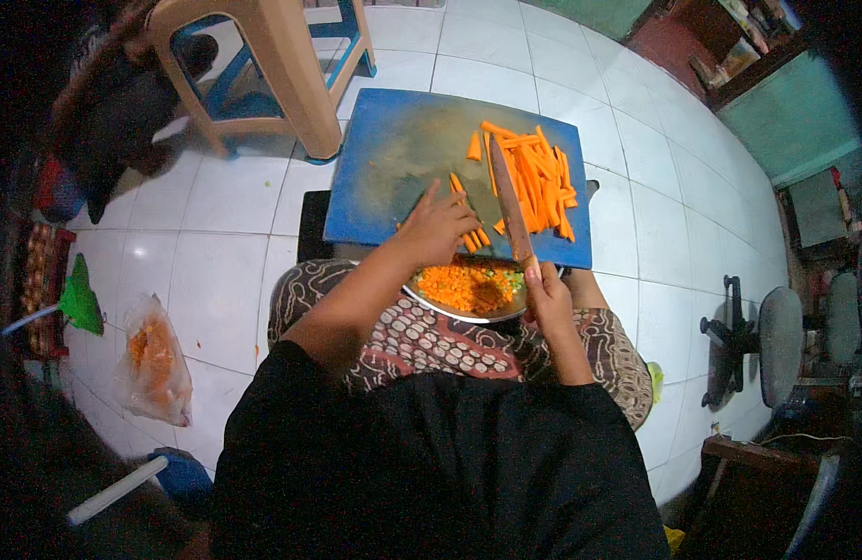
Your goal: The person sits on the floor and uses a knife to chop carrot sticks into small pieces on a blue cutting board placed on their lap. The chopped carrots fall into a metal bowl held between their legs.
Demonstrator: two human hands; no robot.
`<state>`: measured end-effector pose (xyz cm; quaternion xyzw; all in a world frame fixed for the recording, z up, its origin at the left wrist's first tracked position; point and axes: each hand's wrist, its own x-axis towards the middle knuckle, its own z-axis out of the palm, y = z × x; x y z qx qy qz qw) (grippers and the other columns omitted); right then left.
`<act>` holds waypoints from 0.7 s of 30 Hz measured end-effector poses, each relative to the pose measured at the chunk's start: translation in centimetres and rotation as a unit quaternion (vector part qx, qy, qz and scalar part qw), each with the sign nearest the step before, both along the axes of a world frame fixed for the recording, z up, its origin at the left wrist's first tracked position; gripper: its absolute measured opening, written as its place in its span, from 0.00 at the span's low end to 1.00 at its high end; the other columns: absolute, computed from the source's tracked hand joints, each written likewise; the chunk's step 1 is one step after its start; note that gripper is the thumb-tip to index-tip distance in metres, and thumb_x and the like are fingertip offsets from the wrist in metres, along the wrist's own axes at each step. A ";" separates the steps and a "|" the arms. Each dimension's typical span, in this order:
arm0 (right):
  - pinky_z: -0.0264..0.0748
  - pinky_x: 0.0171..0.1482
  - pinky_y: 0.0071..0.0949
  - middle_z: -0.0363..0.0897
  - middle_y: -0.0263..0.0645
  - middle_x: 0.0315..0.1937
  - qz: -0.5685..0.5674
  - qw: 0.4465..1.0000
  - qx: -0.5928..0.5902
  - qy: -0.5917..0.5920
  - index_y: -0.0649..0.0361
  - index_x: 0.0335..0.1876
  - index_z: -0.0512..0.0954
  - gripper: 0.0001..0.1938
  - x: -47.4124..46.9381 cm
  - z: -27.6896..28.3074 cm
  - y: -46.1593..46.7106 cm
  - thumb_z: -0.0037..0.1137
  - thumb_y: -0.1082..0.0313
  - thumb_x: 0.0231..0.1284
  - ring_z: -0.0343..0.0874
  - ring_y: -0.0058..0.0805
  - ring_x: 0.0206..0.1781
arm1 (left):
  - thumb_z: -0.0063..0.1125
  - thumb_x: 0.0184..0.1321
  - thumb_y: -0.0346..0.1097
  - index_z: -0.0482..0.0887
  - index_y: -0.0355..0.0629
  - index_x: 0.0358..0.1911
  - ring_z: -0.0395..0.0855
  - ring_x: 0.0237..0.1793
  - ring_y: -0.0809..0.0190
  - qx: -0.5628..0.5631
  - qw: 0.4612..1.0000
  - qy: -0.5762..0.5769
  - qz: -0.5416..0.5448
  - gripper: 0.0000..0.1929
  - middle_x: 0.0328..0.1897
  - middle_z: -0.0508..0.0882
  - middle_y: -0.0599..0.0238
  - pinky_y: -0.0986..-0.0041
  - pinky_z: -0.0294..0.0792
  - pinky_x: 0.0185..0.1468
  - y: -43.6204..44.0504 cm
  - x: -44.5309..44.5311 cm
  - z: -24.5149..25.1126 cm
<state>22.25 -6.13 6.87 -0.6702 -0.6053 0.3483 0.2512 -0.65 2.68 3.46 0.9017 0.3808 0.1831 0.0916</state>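
Observation:
My left hand (439,222) lies over a few carrot sticks (481,236), its fingers curled across them on the worn blue cutting board (403,168). In my right hand (548,297) is the wooden handle of a kitchen knife (509,196). Its long, stained blade points away from me, just left of and partly over a heap of cut carrot sticks (539,178). A short carrot piece (474,148) sits apart from the heap. Below the board's near edge, a metal-rimmed bowl (466,319) holds diced carrot (459,287) and some chopped green pieces (513,280).
A tan and blue plastic stool (291,77) stands beyond the board's far left corner. On the tiled floor (221,266) to the left are a plastic bag with orange contents (153,364) and a green plastic object (82,297). A grey-seated chair (781,346) is at right.

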 end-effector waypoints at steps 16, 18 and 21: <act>0.68 0.41 0.49 0.75 0.58 0.34 0.032 0.971 -0.054 -0.229 0.59 0.44 0.67 0.19 -3.1 0.6 0.8 0.39 0.49 0.65 0.74 0.59 0.41 | 0.61 0.49 0.38 0.77 0.39 0.42 0.68 0.55 0.50 -0.023 0.986 -0.042 0.161 0.17 0.44 0.75 0.56 0.46 0.43 0.67 -1.4 0.8 -1.0; 0.68 0.40 0.48 0.75 0.58 0.33 0.025 0.976 -0.047 -0.209 0.60 0.43 0.68 0.20 -2.0 0.2 1.2 0.40 0.48 0.64 0.74 0.59 0.40 | 0.61 0.50 0.39 0.76 0.39 0.45 0.68 0.55 0.48 -0.005 0.981 -0.069 0.182 0.19 0.46 0.74 0.54 0.47 0.45 0.66 -1.9 0.8 -1.3; 0.68 0.39 0.51 0.76 0.58 0.34 0.028 0.979 -0.047 -0.197 0.60 0.43 0.67 0.22 -1.3 0.0 1.3 0.38 0.46 0.64 0.74 0.60 0.41 | 0.62 0.49 0.39 0.71 0.39 0.51 0.66 0.55 0.47 0.079 0.940 -0.113 0.311 0.26 0.50 0.73 0.52 0.49 0.48 0.64 -2.5 1.4 -1.2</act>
